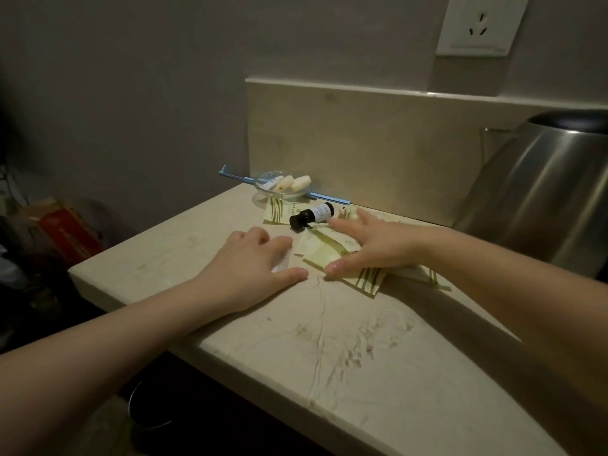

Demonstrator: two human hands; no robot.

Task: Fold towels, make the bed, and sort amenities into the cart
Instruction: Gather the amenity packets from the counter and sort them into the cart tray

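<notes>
Several pale green amenity packets [320, 248] lie on a marble counter [329, 340]. My right hand [368, 246] rests flat on them with fingers spread. My left hand [255, 261] lies palm down beside them, over a small clear wrapper [284, 258] that shows between thumb and fingers. A small dark bottle [312, 214] with a white label lies on its side just beyond my fingertips. Behind it stands a glass dish [283, 185] with small soaps.
A large steel kettle [539, 199] stands at the right on the counter. A blue stick [279, 187] lies along the backsplash under the dish. A wall socket [480, 24] is above. A red box [65, 232] sits low at the left, beyond the counter's edge.
</notes>
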